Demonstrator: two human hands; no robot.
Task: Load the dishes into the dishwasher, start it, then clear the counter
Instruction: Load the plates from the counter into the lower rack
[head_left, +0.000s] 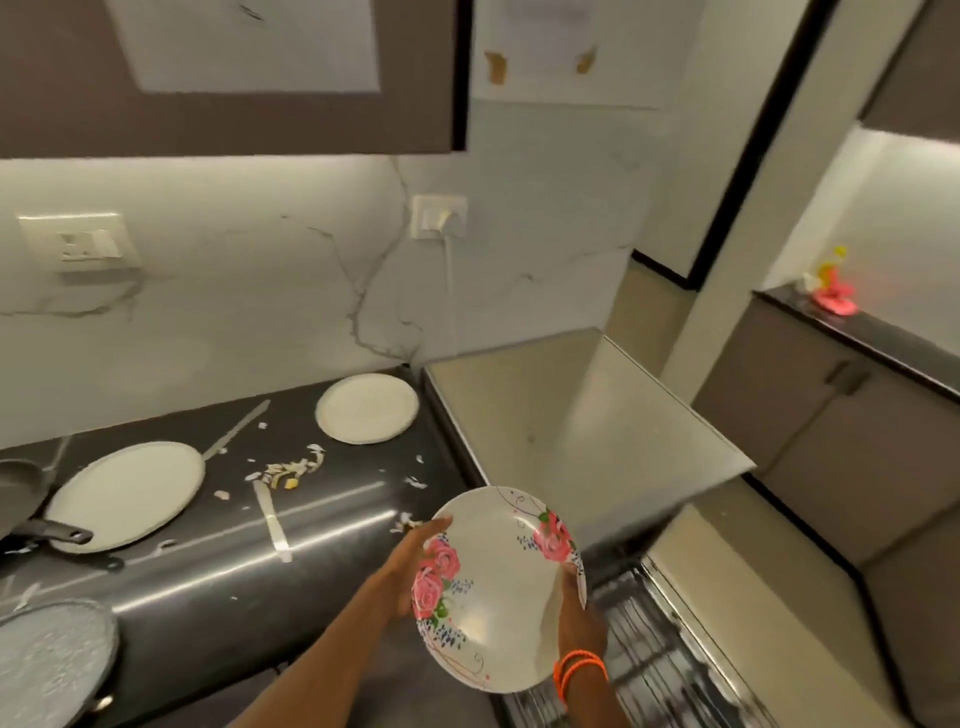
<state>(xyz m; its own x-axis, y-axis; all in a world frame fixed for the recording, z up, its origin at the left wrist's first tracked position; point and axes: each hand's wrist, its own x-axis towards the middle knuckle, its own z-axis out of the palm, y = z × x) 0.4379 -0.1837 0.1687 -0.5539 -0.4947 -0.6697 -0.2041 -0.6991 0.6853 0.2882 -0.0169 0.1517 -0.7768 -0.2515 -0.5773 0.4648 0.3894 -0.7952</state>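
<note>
A flowered plate (498, 587) is held tilted over the open dishwasher (649, 660), gripped at its edges by the left hand (415, 566) and the right hand (579, 618). Two white plates (367, 408) are left on the table (234, 561) beside the dishwasher.

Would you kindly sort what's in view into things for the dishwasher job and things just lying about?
Job: floral plate, held by left hand and right hand; white plates; pan; dishwasher rack; food scraps.

Lying about: wall socket; pink ornament.
</note>
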